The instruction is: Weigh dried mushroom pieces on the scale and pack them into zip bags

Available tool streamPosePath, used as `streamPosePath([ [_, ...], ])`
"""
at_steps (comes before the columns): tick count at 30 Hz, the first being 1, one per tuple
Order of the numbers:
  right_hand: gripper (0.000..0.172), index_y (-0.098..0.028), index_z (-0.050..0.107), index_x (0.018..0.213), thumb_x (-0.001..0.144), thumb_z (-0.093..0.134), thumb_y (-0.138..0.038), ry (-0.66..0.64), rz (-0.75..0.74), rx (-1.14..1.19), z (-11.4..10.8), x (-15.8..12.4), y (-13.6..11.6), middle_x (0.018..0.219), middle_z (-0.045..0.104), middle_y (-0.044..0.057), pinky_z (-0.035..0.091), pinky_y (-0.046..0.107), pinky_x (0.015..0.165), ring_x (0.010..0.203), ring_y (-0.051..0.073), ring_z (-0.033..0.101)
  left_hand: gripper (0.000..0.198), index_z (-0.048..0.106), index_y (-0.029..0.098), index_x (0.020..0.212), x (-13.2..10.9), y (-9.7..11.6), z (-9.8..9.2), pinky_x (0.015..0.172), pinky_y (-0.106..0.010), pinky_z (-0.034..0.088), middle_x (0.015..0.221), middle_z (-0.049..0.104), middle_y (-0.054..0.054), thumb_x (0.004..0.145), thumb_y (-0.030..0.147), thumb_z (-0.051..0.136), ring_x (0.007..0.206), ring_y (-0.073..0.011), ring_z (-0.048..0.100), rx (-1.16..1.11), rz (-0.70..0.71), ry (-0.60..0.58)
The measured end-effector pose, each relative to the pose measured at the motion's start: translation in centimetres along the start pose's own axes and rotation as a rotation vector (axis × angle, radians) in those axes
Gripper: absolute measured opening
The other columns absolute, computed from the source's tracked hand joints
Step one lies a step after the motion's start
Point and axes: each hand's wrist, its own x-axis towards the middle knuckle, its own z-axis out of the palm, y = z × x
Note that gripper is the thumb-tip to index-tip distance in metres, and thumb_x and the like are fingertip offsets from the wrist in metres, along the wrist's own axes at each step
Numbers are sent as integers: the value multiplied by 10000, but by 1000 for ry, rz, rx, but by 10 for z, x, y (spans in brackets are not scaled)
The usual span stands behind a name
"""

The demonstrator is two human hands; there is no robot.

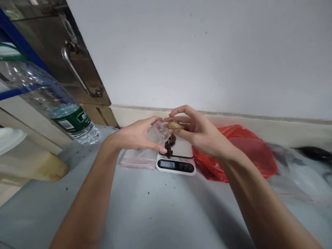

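My left hand (140, 134) holds a small clear plastic bag (158, 132), its mouth facing right. In the fingers of my right hand (197, 129) is a tan-brown piece that looks like a dried mushroom (174, 125), close to the bag's mouth. Below both hands sits a white kitchen scale (175, 166) with a lit digital display. Dark brown, curled dried pieces (168, 150) are over its plate, near my left thumb; whether the thumb touches them I cannot tell. Part of the plate is hidden by my hands.
Flat zip bags (138, 159) lie left of the scale, and a red plastic bag (241, 152) lies right. Farther right is clear plastic (295, 176). A water bottle (70, 117) and a translucent container (31, 159) stand at left. Behind is a white wall (207, 58).
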Motion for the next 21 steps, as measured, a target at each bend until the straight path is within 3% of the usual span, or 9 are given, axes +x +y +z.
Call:
streamPosePath([
  [3, 337, -286, 485, 1115, 833, 620, -161, -37, -20, -2, 5, 0, 2, 1193, 726, 64, 603, 342, 827, 1109, 221, 726, 921, 471, 313, 1491, 0, -1, 0, 1111, -410, 439, 1548, 549, -88, 693, 634, 800, 1402, -319, 521, -15, 2, -5],
  [8, 500, -310, 511, 1278, 821, 584, -121, -24, -114, -63, 12, 1, 3, 1444, 623, 67, 565, 375, 1033, 1335, 222, 626, 831, 527, 276, 1398, 0, -3, 0, 1041, -415, 483, 1450, 614, -106, 701, 650, 782, 1310, -329, 578, -8, -14, 5],
  [11, 487, -298, 553, 1292, 837, 544, -123, 23, -138, -113, 10, 2, 5, 1384, 675, 65, 580, 378, 996, 1311, 226, 647, 830, 528, 263, 1396, -2, -3, -2, 1045, -413, 482, 1438, 617, -114, 707, 661, 762, 1302, -331, 585, -2, -28, 14],
  [15, 275, -228, 677, 1118, 859, 593, -193, 210, -61, -474, 5, 7, 16, 1180, 753, 97, 568, 435, 954, 1116, 266, 714, 944, 477, 262, 1463, -7, -6, -9, 1087, -409, 457, 1504, 572, -129, 678, 711, 748, 1364, -344, 548, 39, -90, 58],
  [18, 330, -204, 729, 1138, 817, 738, -279, 60, 86, -718, 6, 10, 28, 1175, 748, 120, 533, 440, 969, 1106, 295, 692, 955, 470, 265, 1477, -12, -10, -14, 1099, -406, 444, 1484, 591, -131, 685, 733, 729, 1353, -344, 560, 112, -121, 88],
  [21, 350, -204, 757, 1131, 790, 785, -280, -94, 153, -790, 10, 11, 35, 1206, 741, 122, 512, 389, 946, 1095, 281, 679, 987, 457, 241, 1501, -13, -12, -18, 1110, -412, 438, 1506, 569, -146, 692, 744, 714, 1364, -347, 548, 157, -153, 78],
])
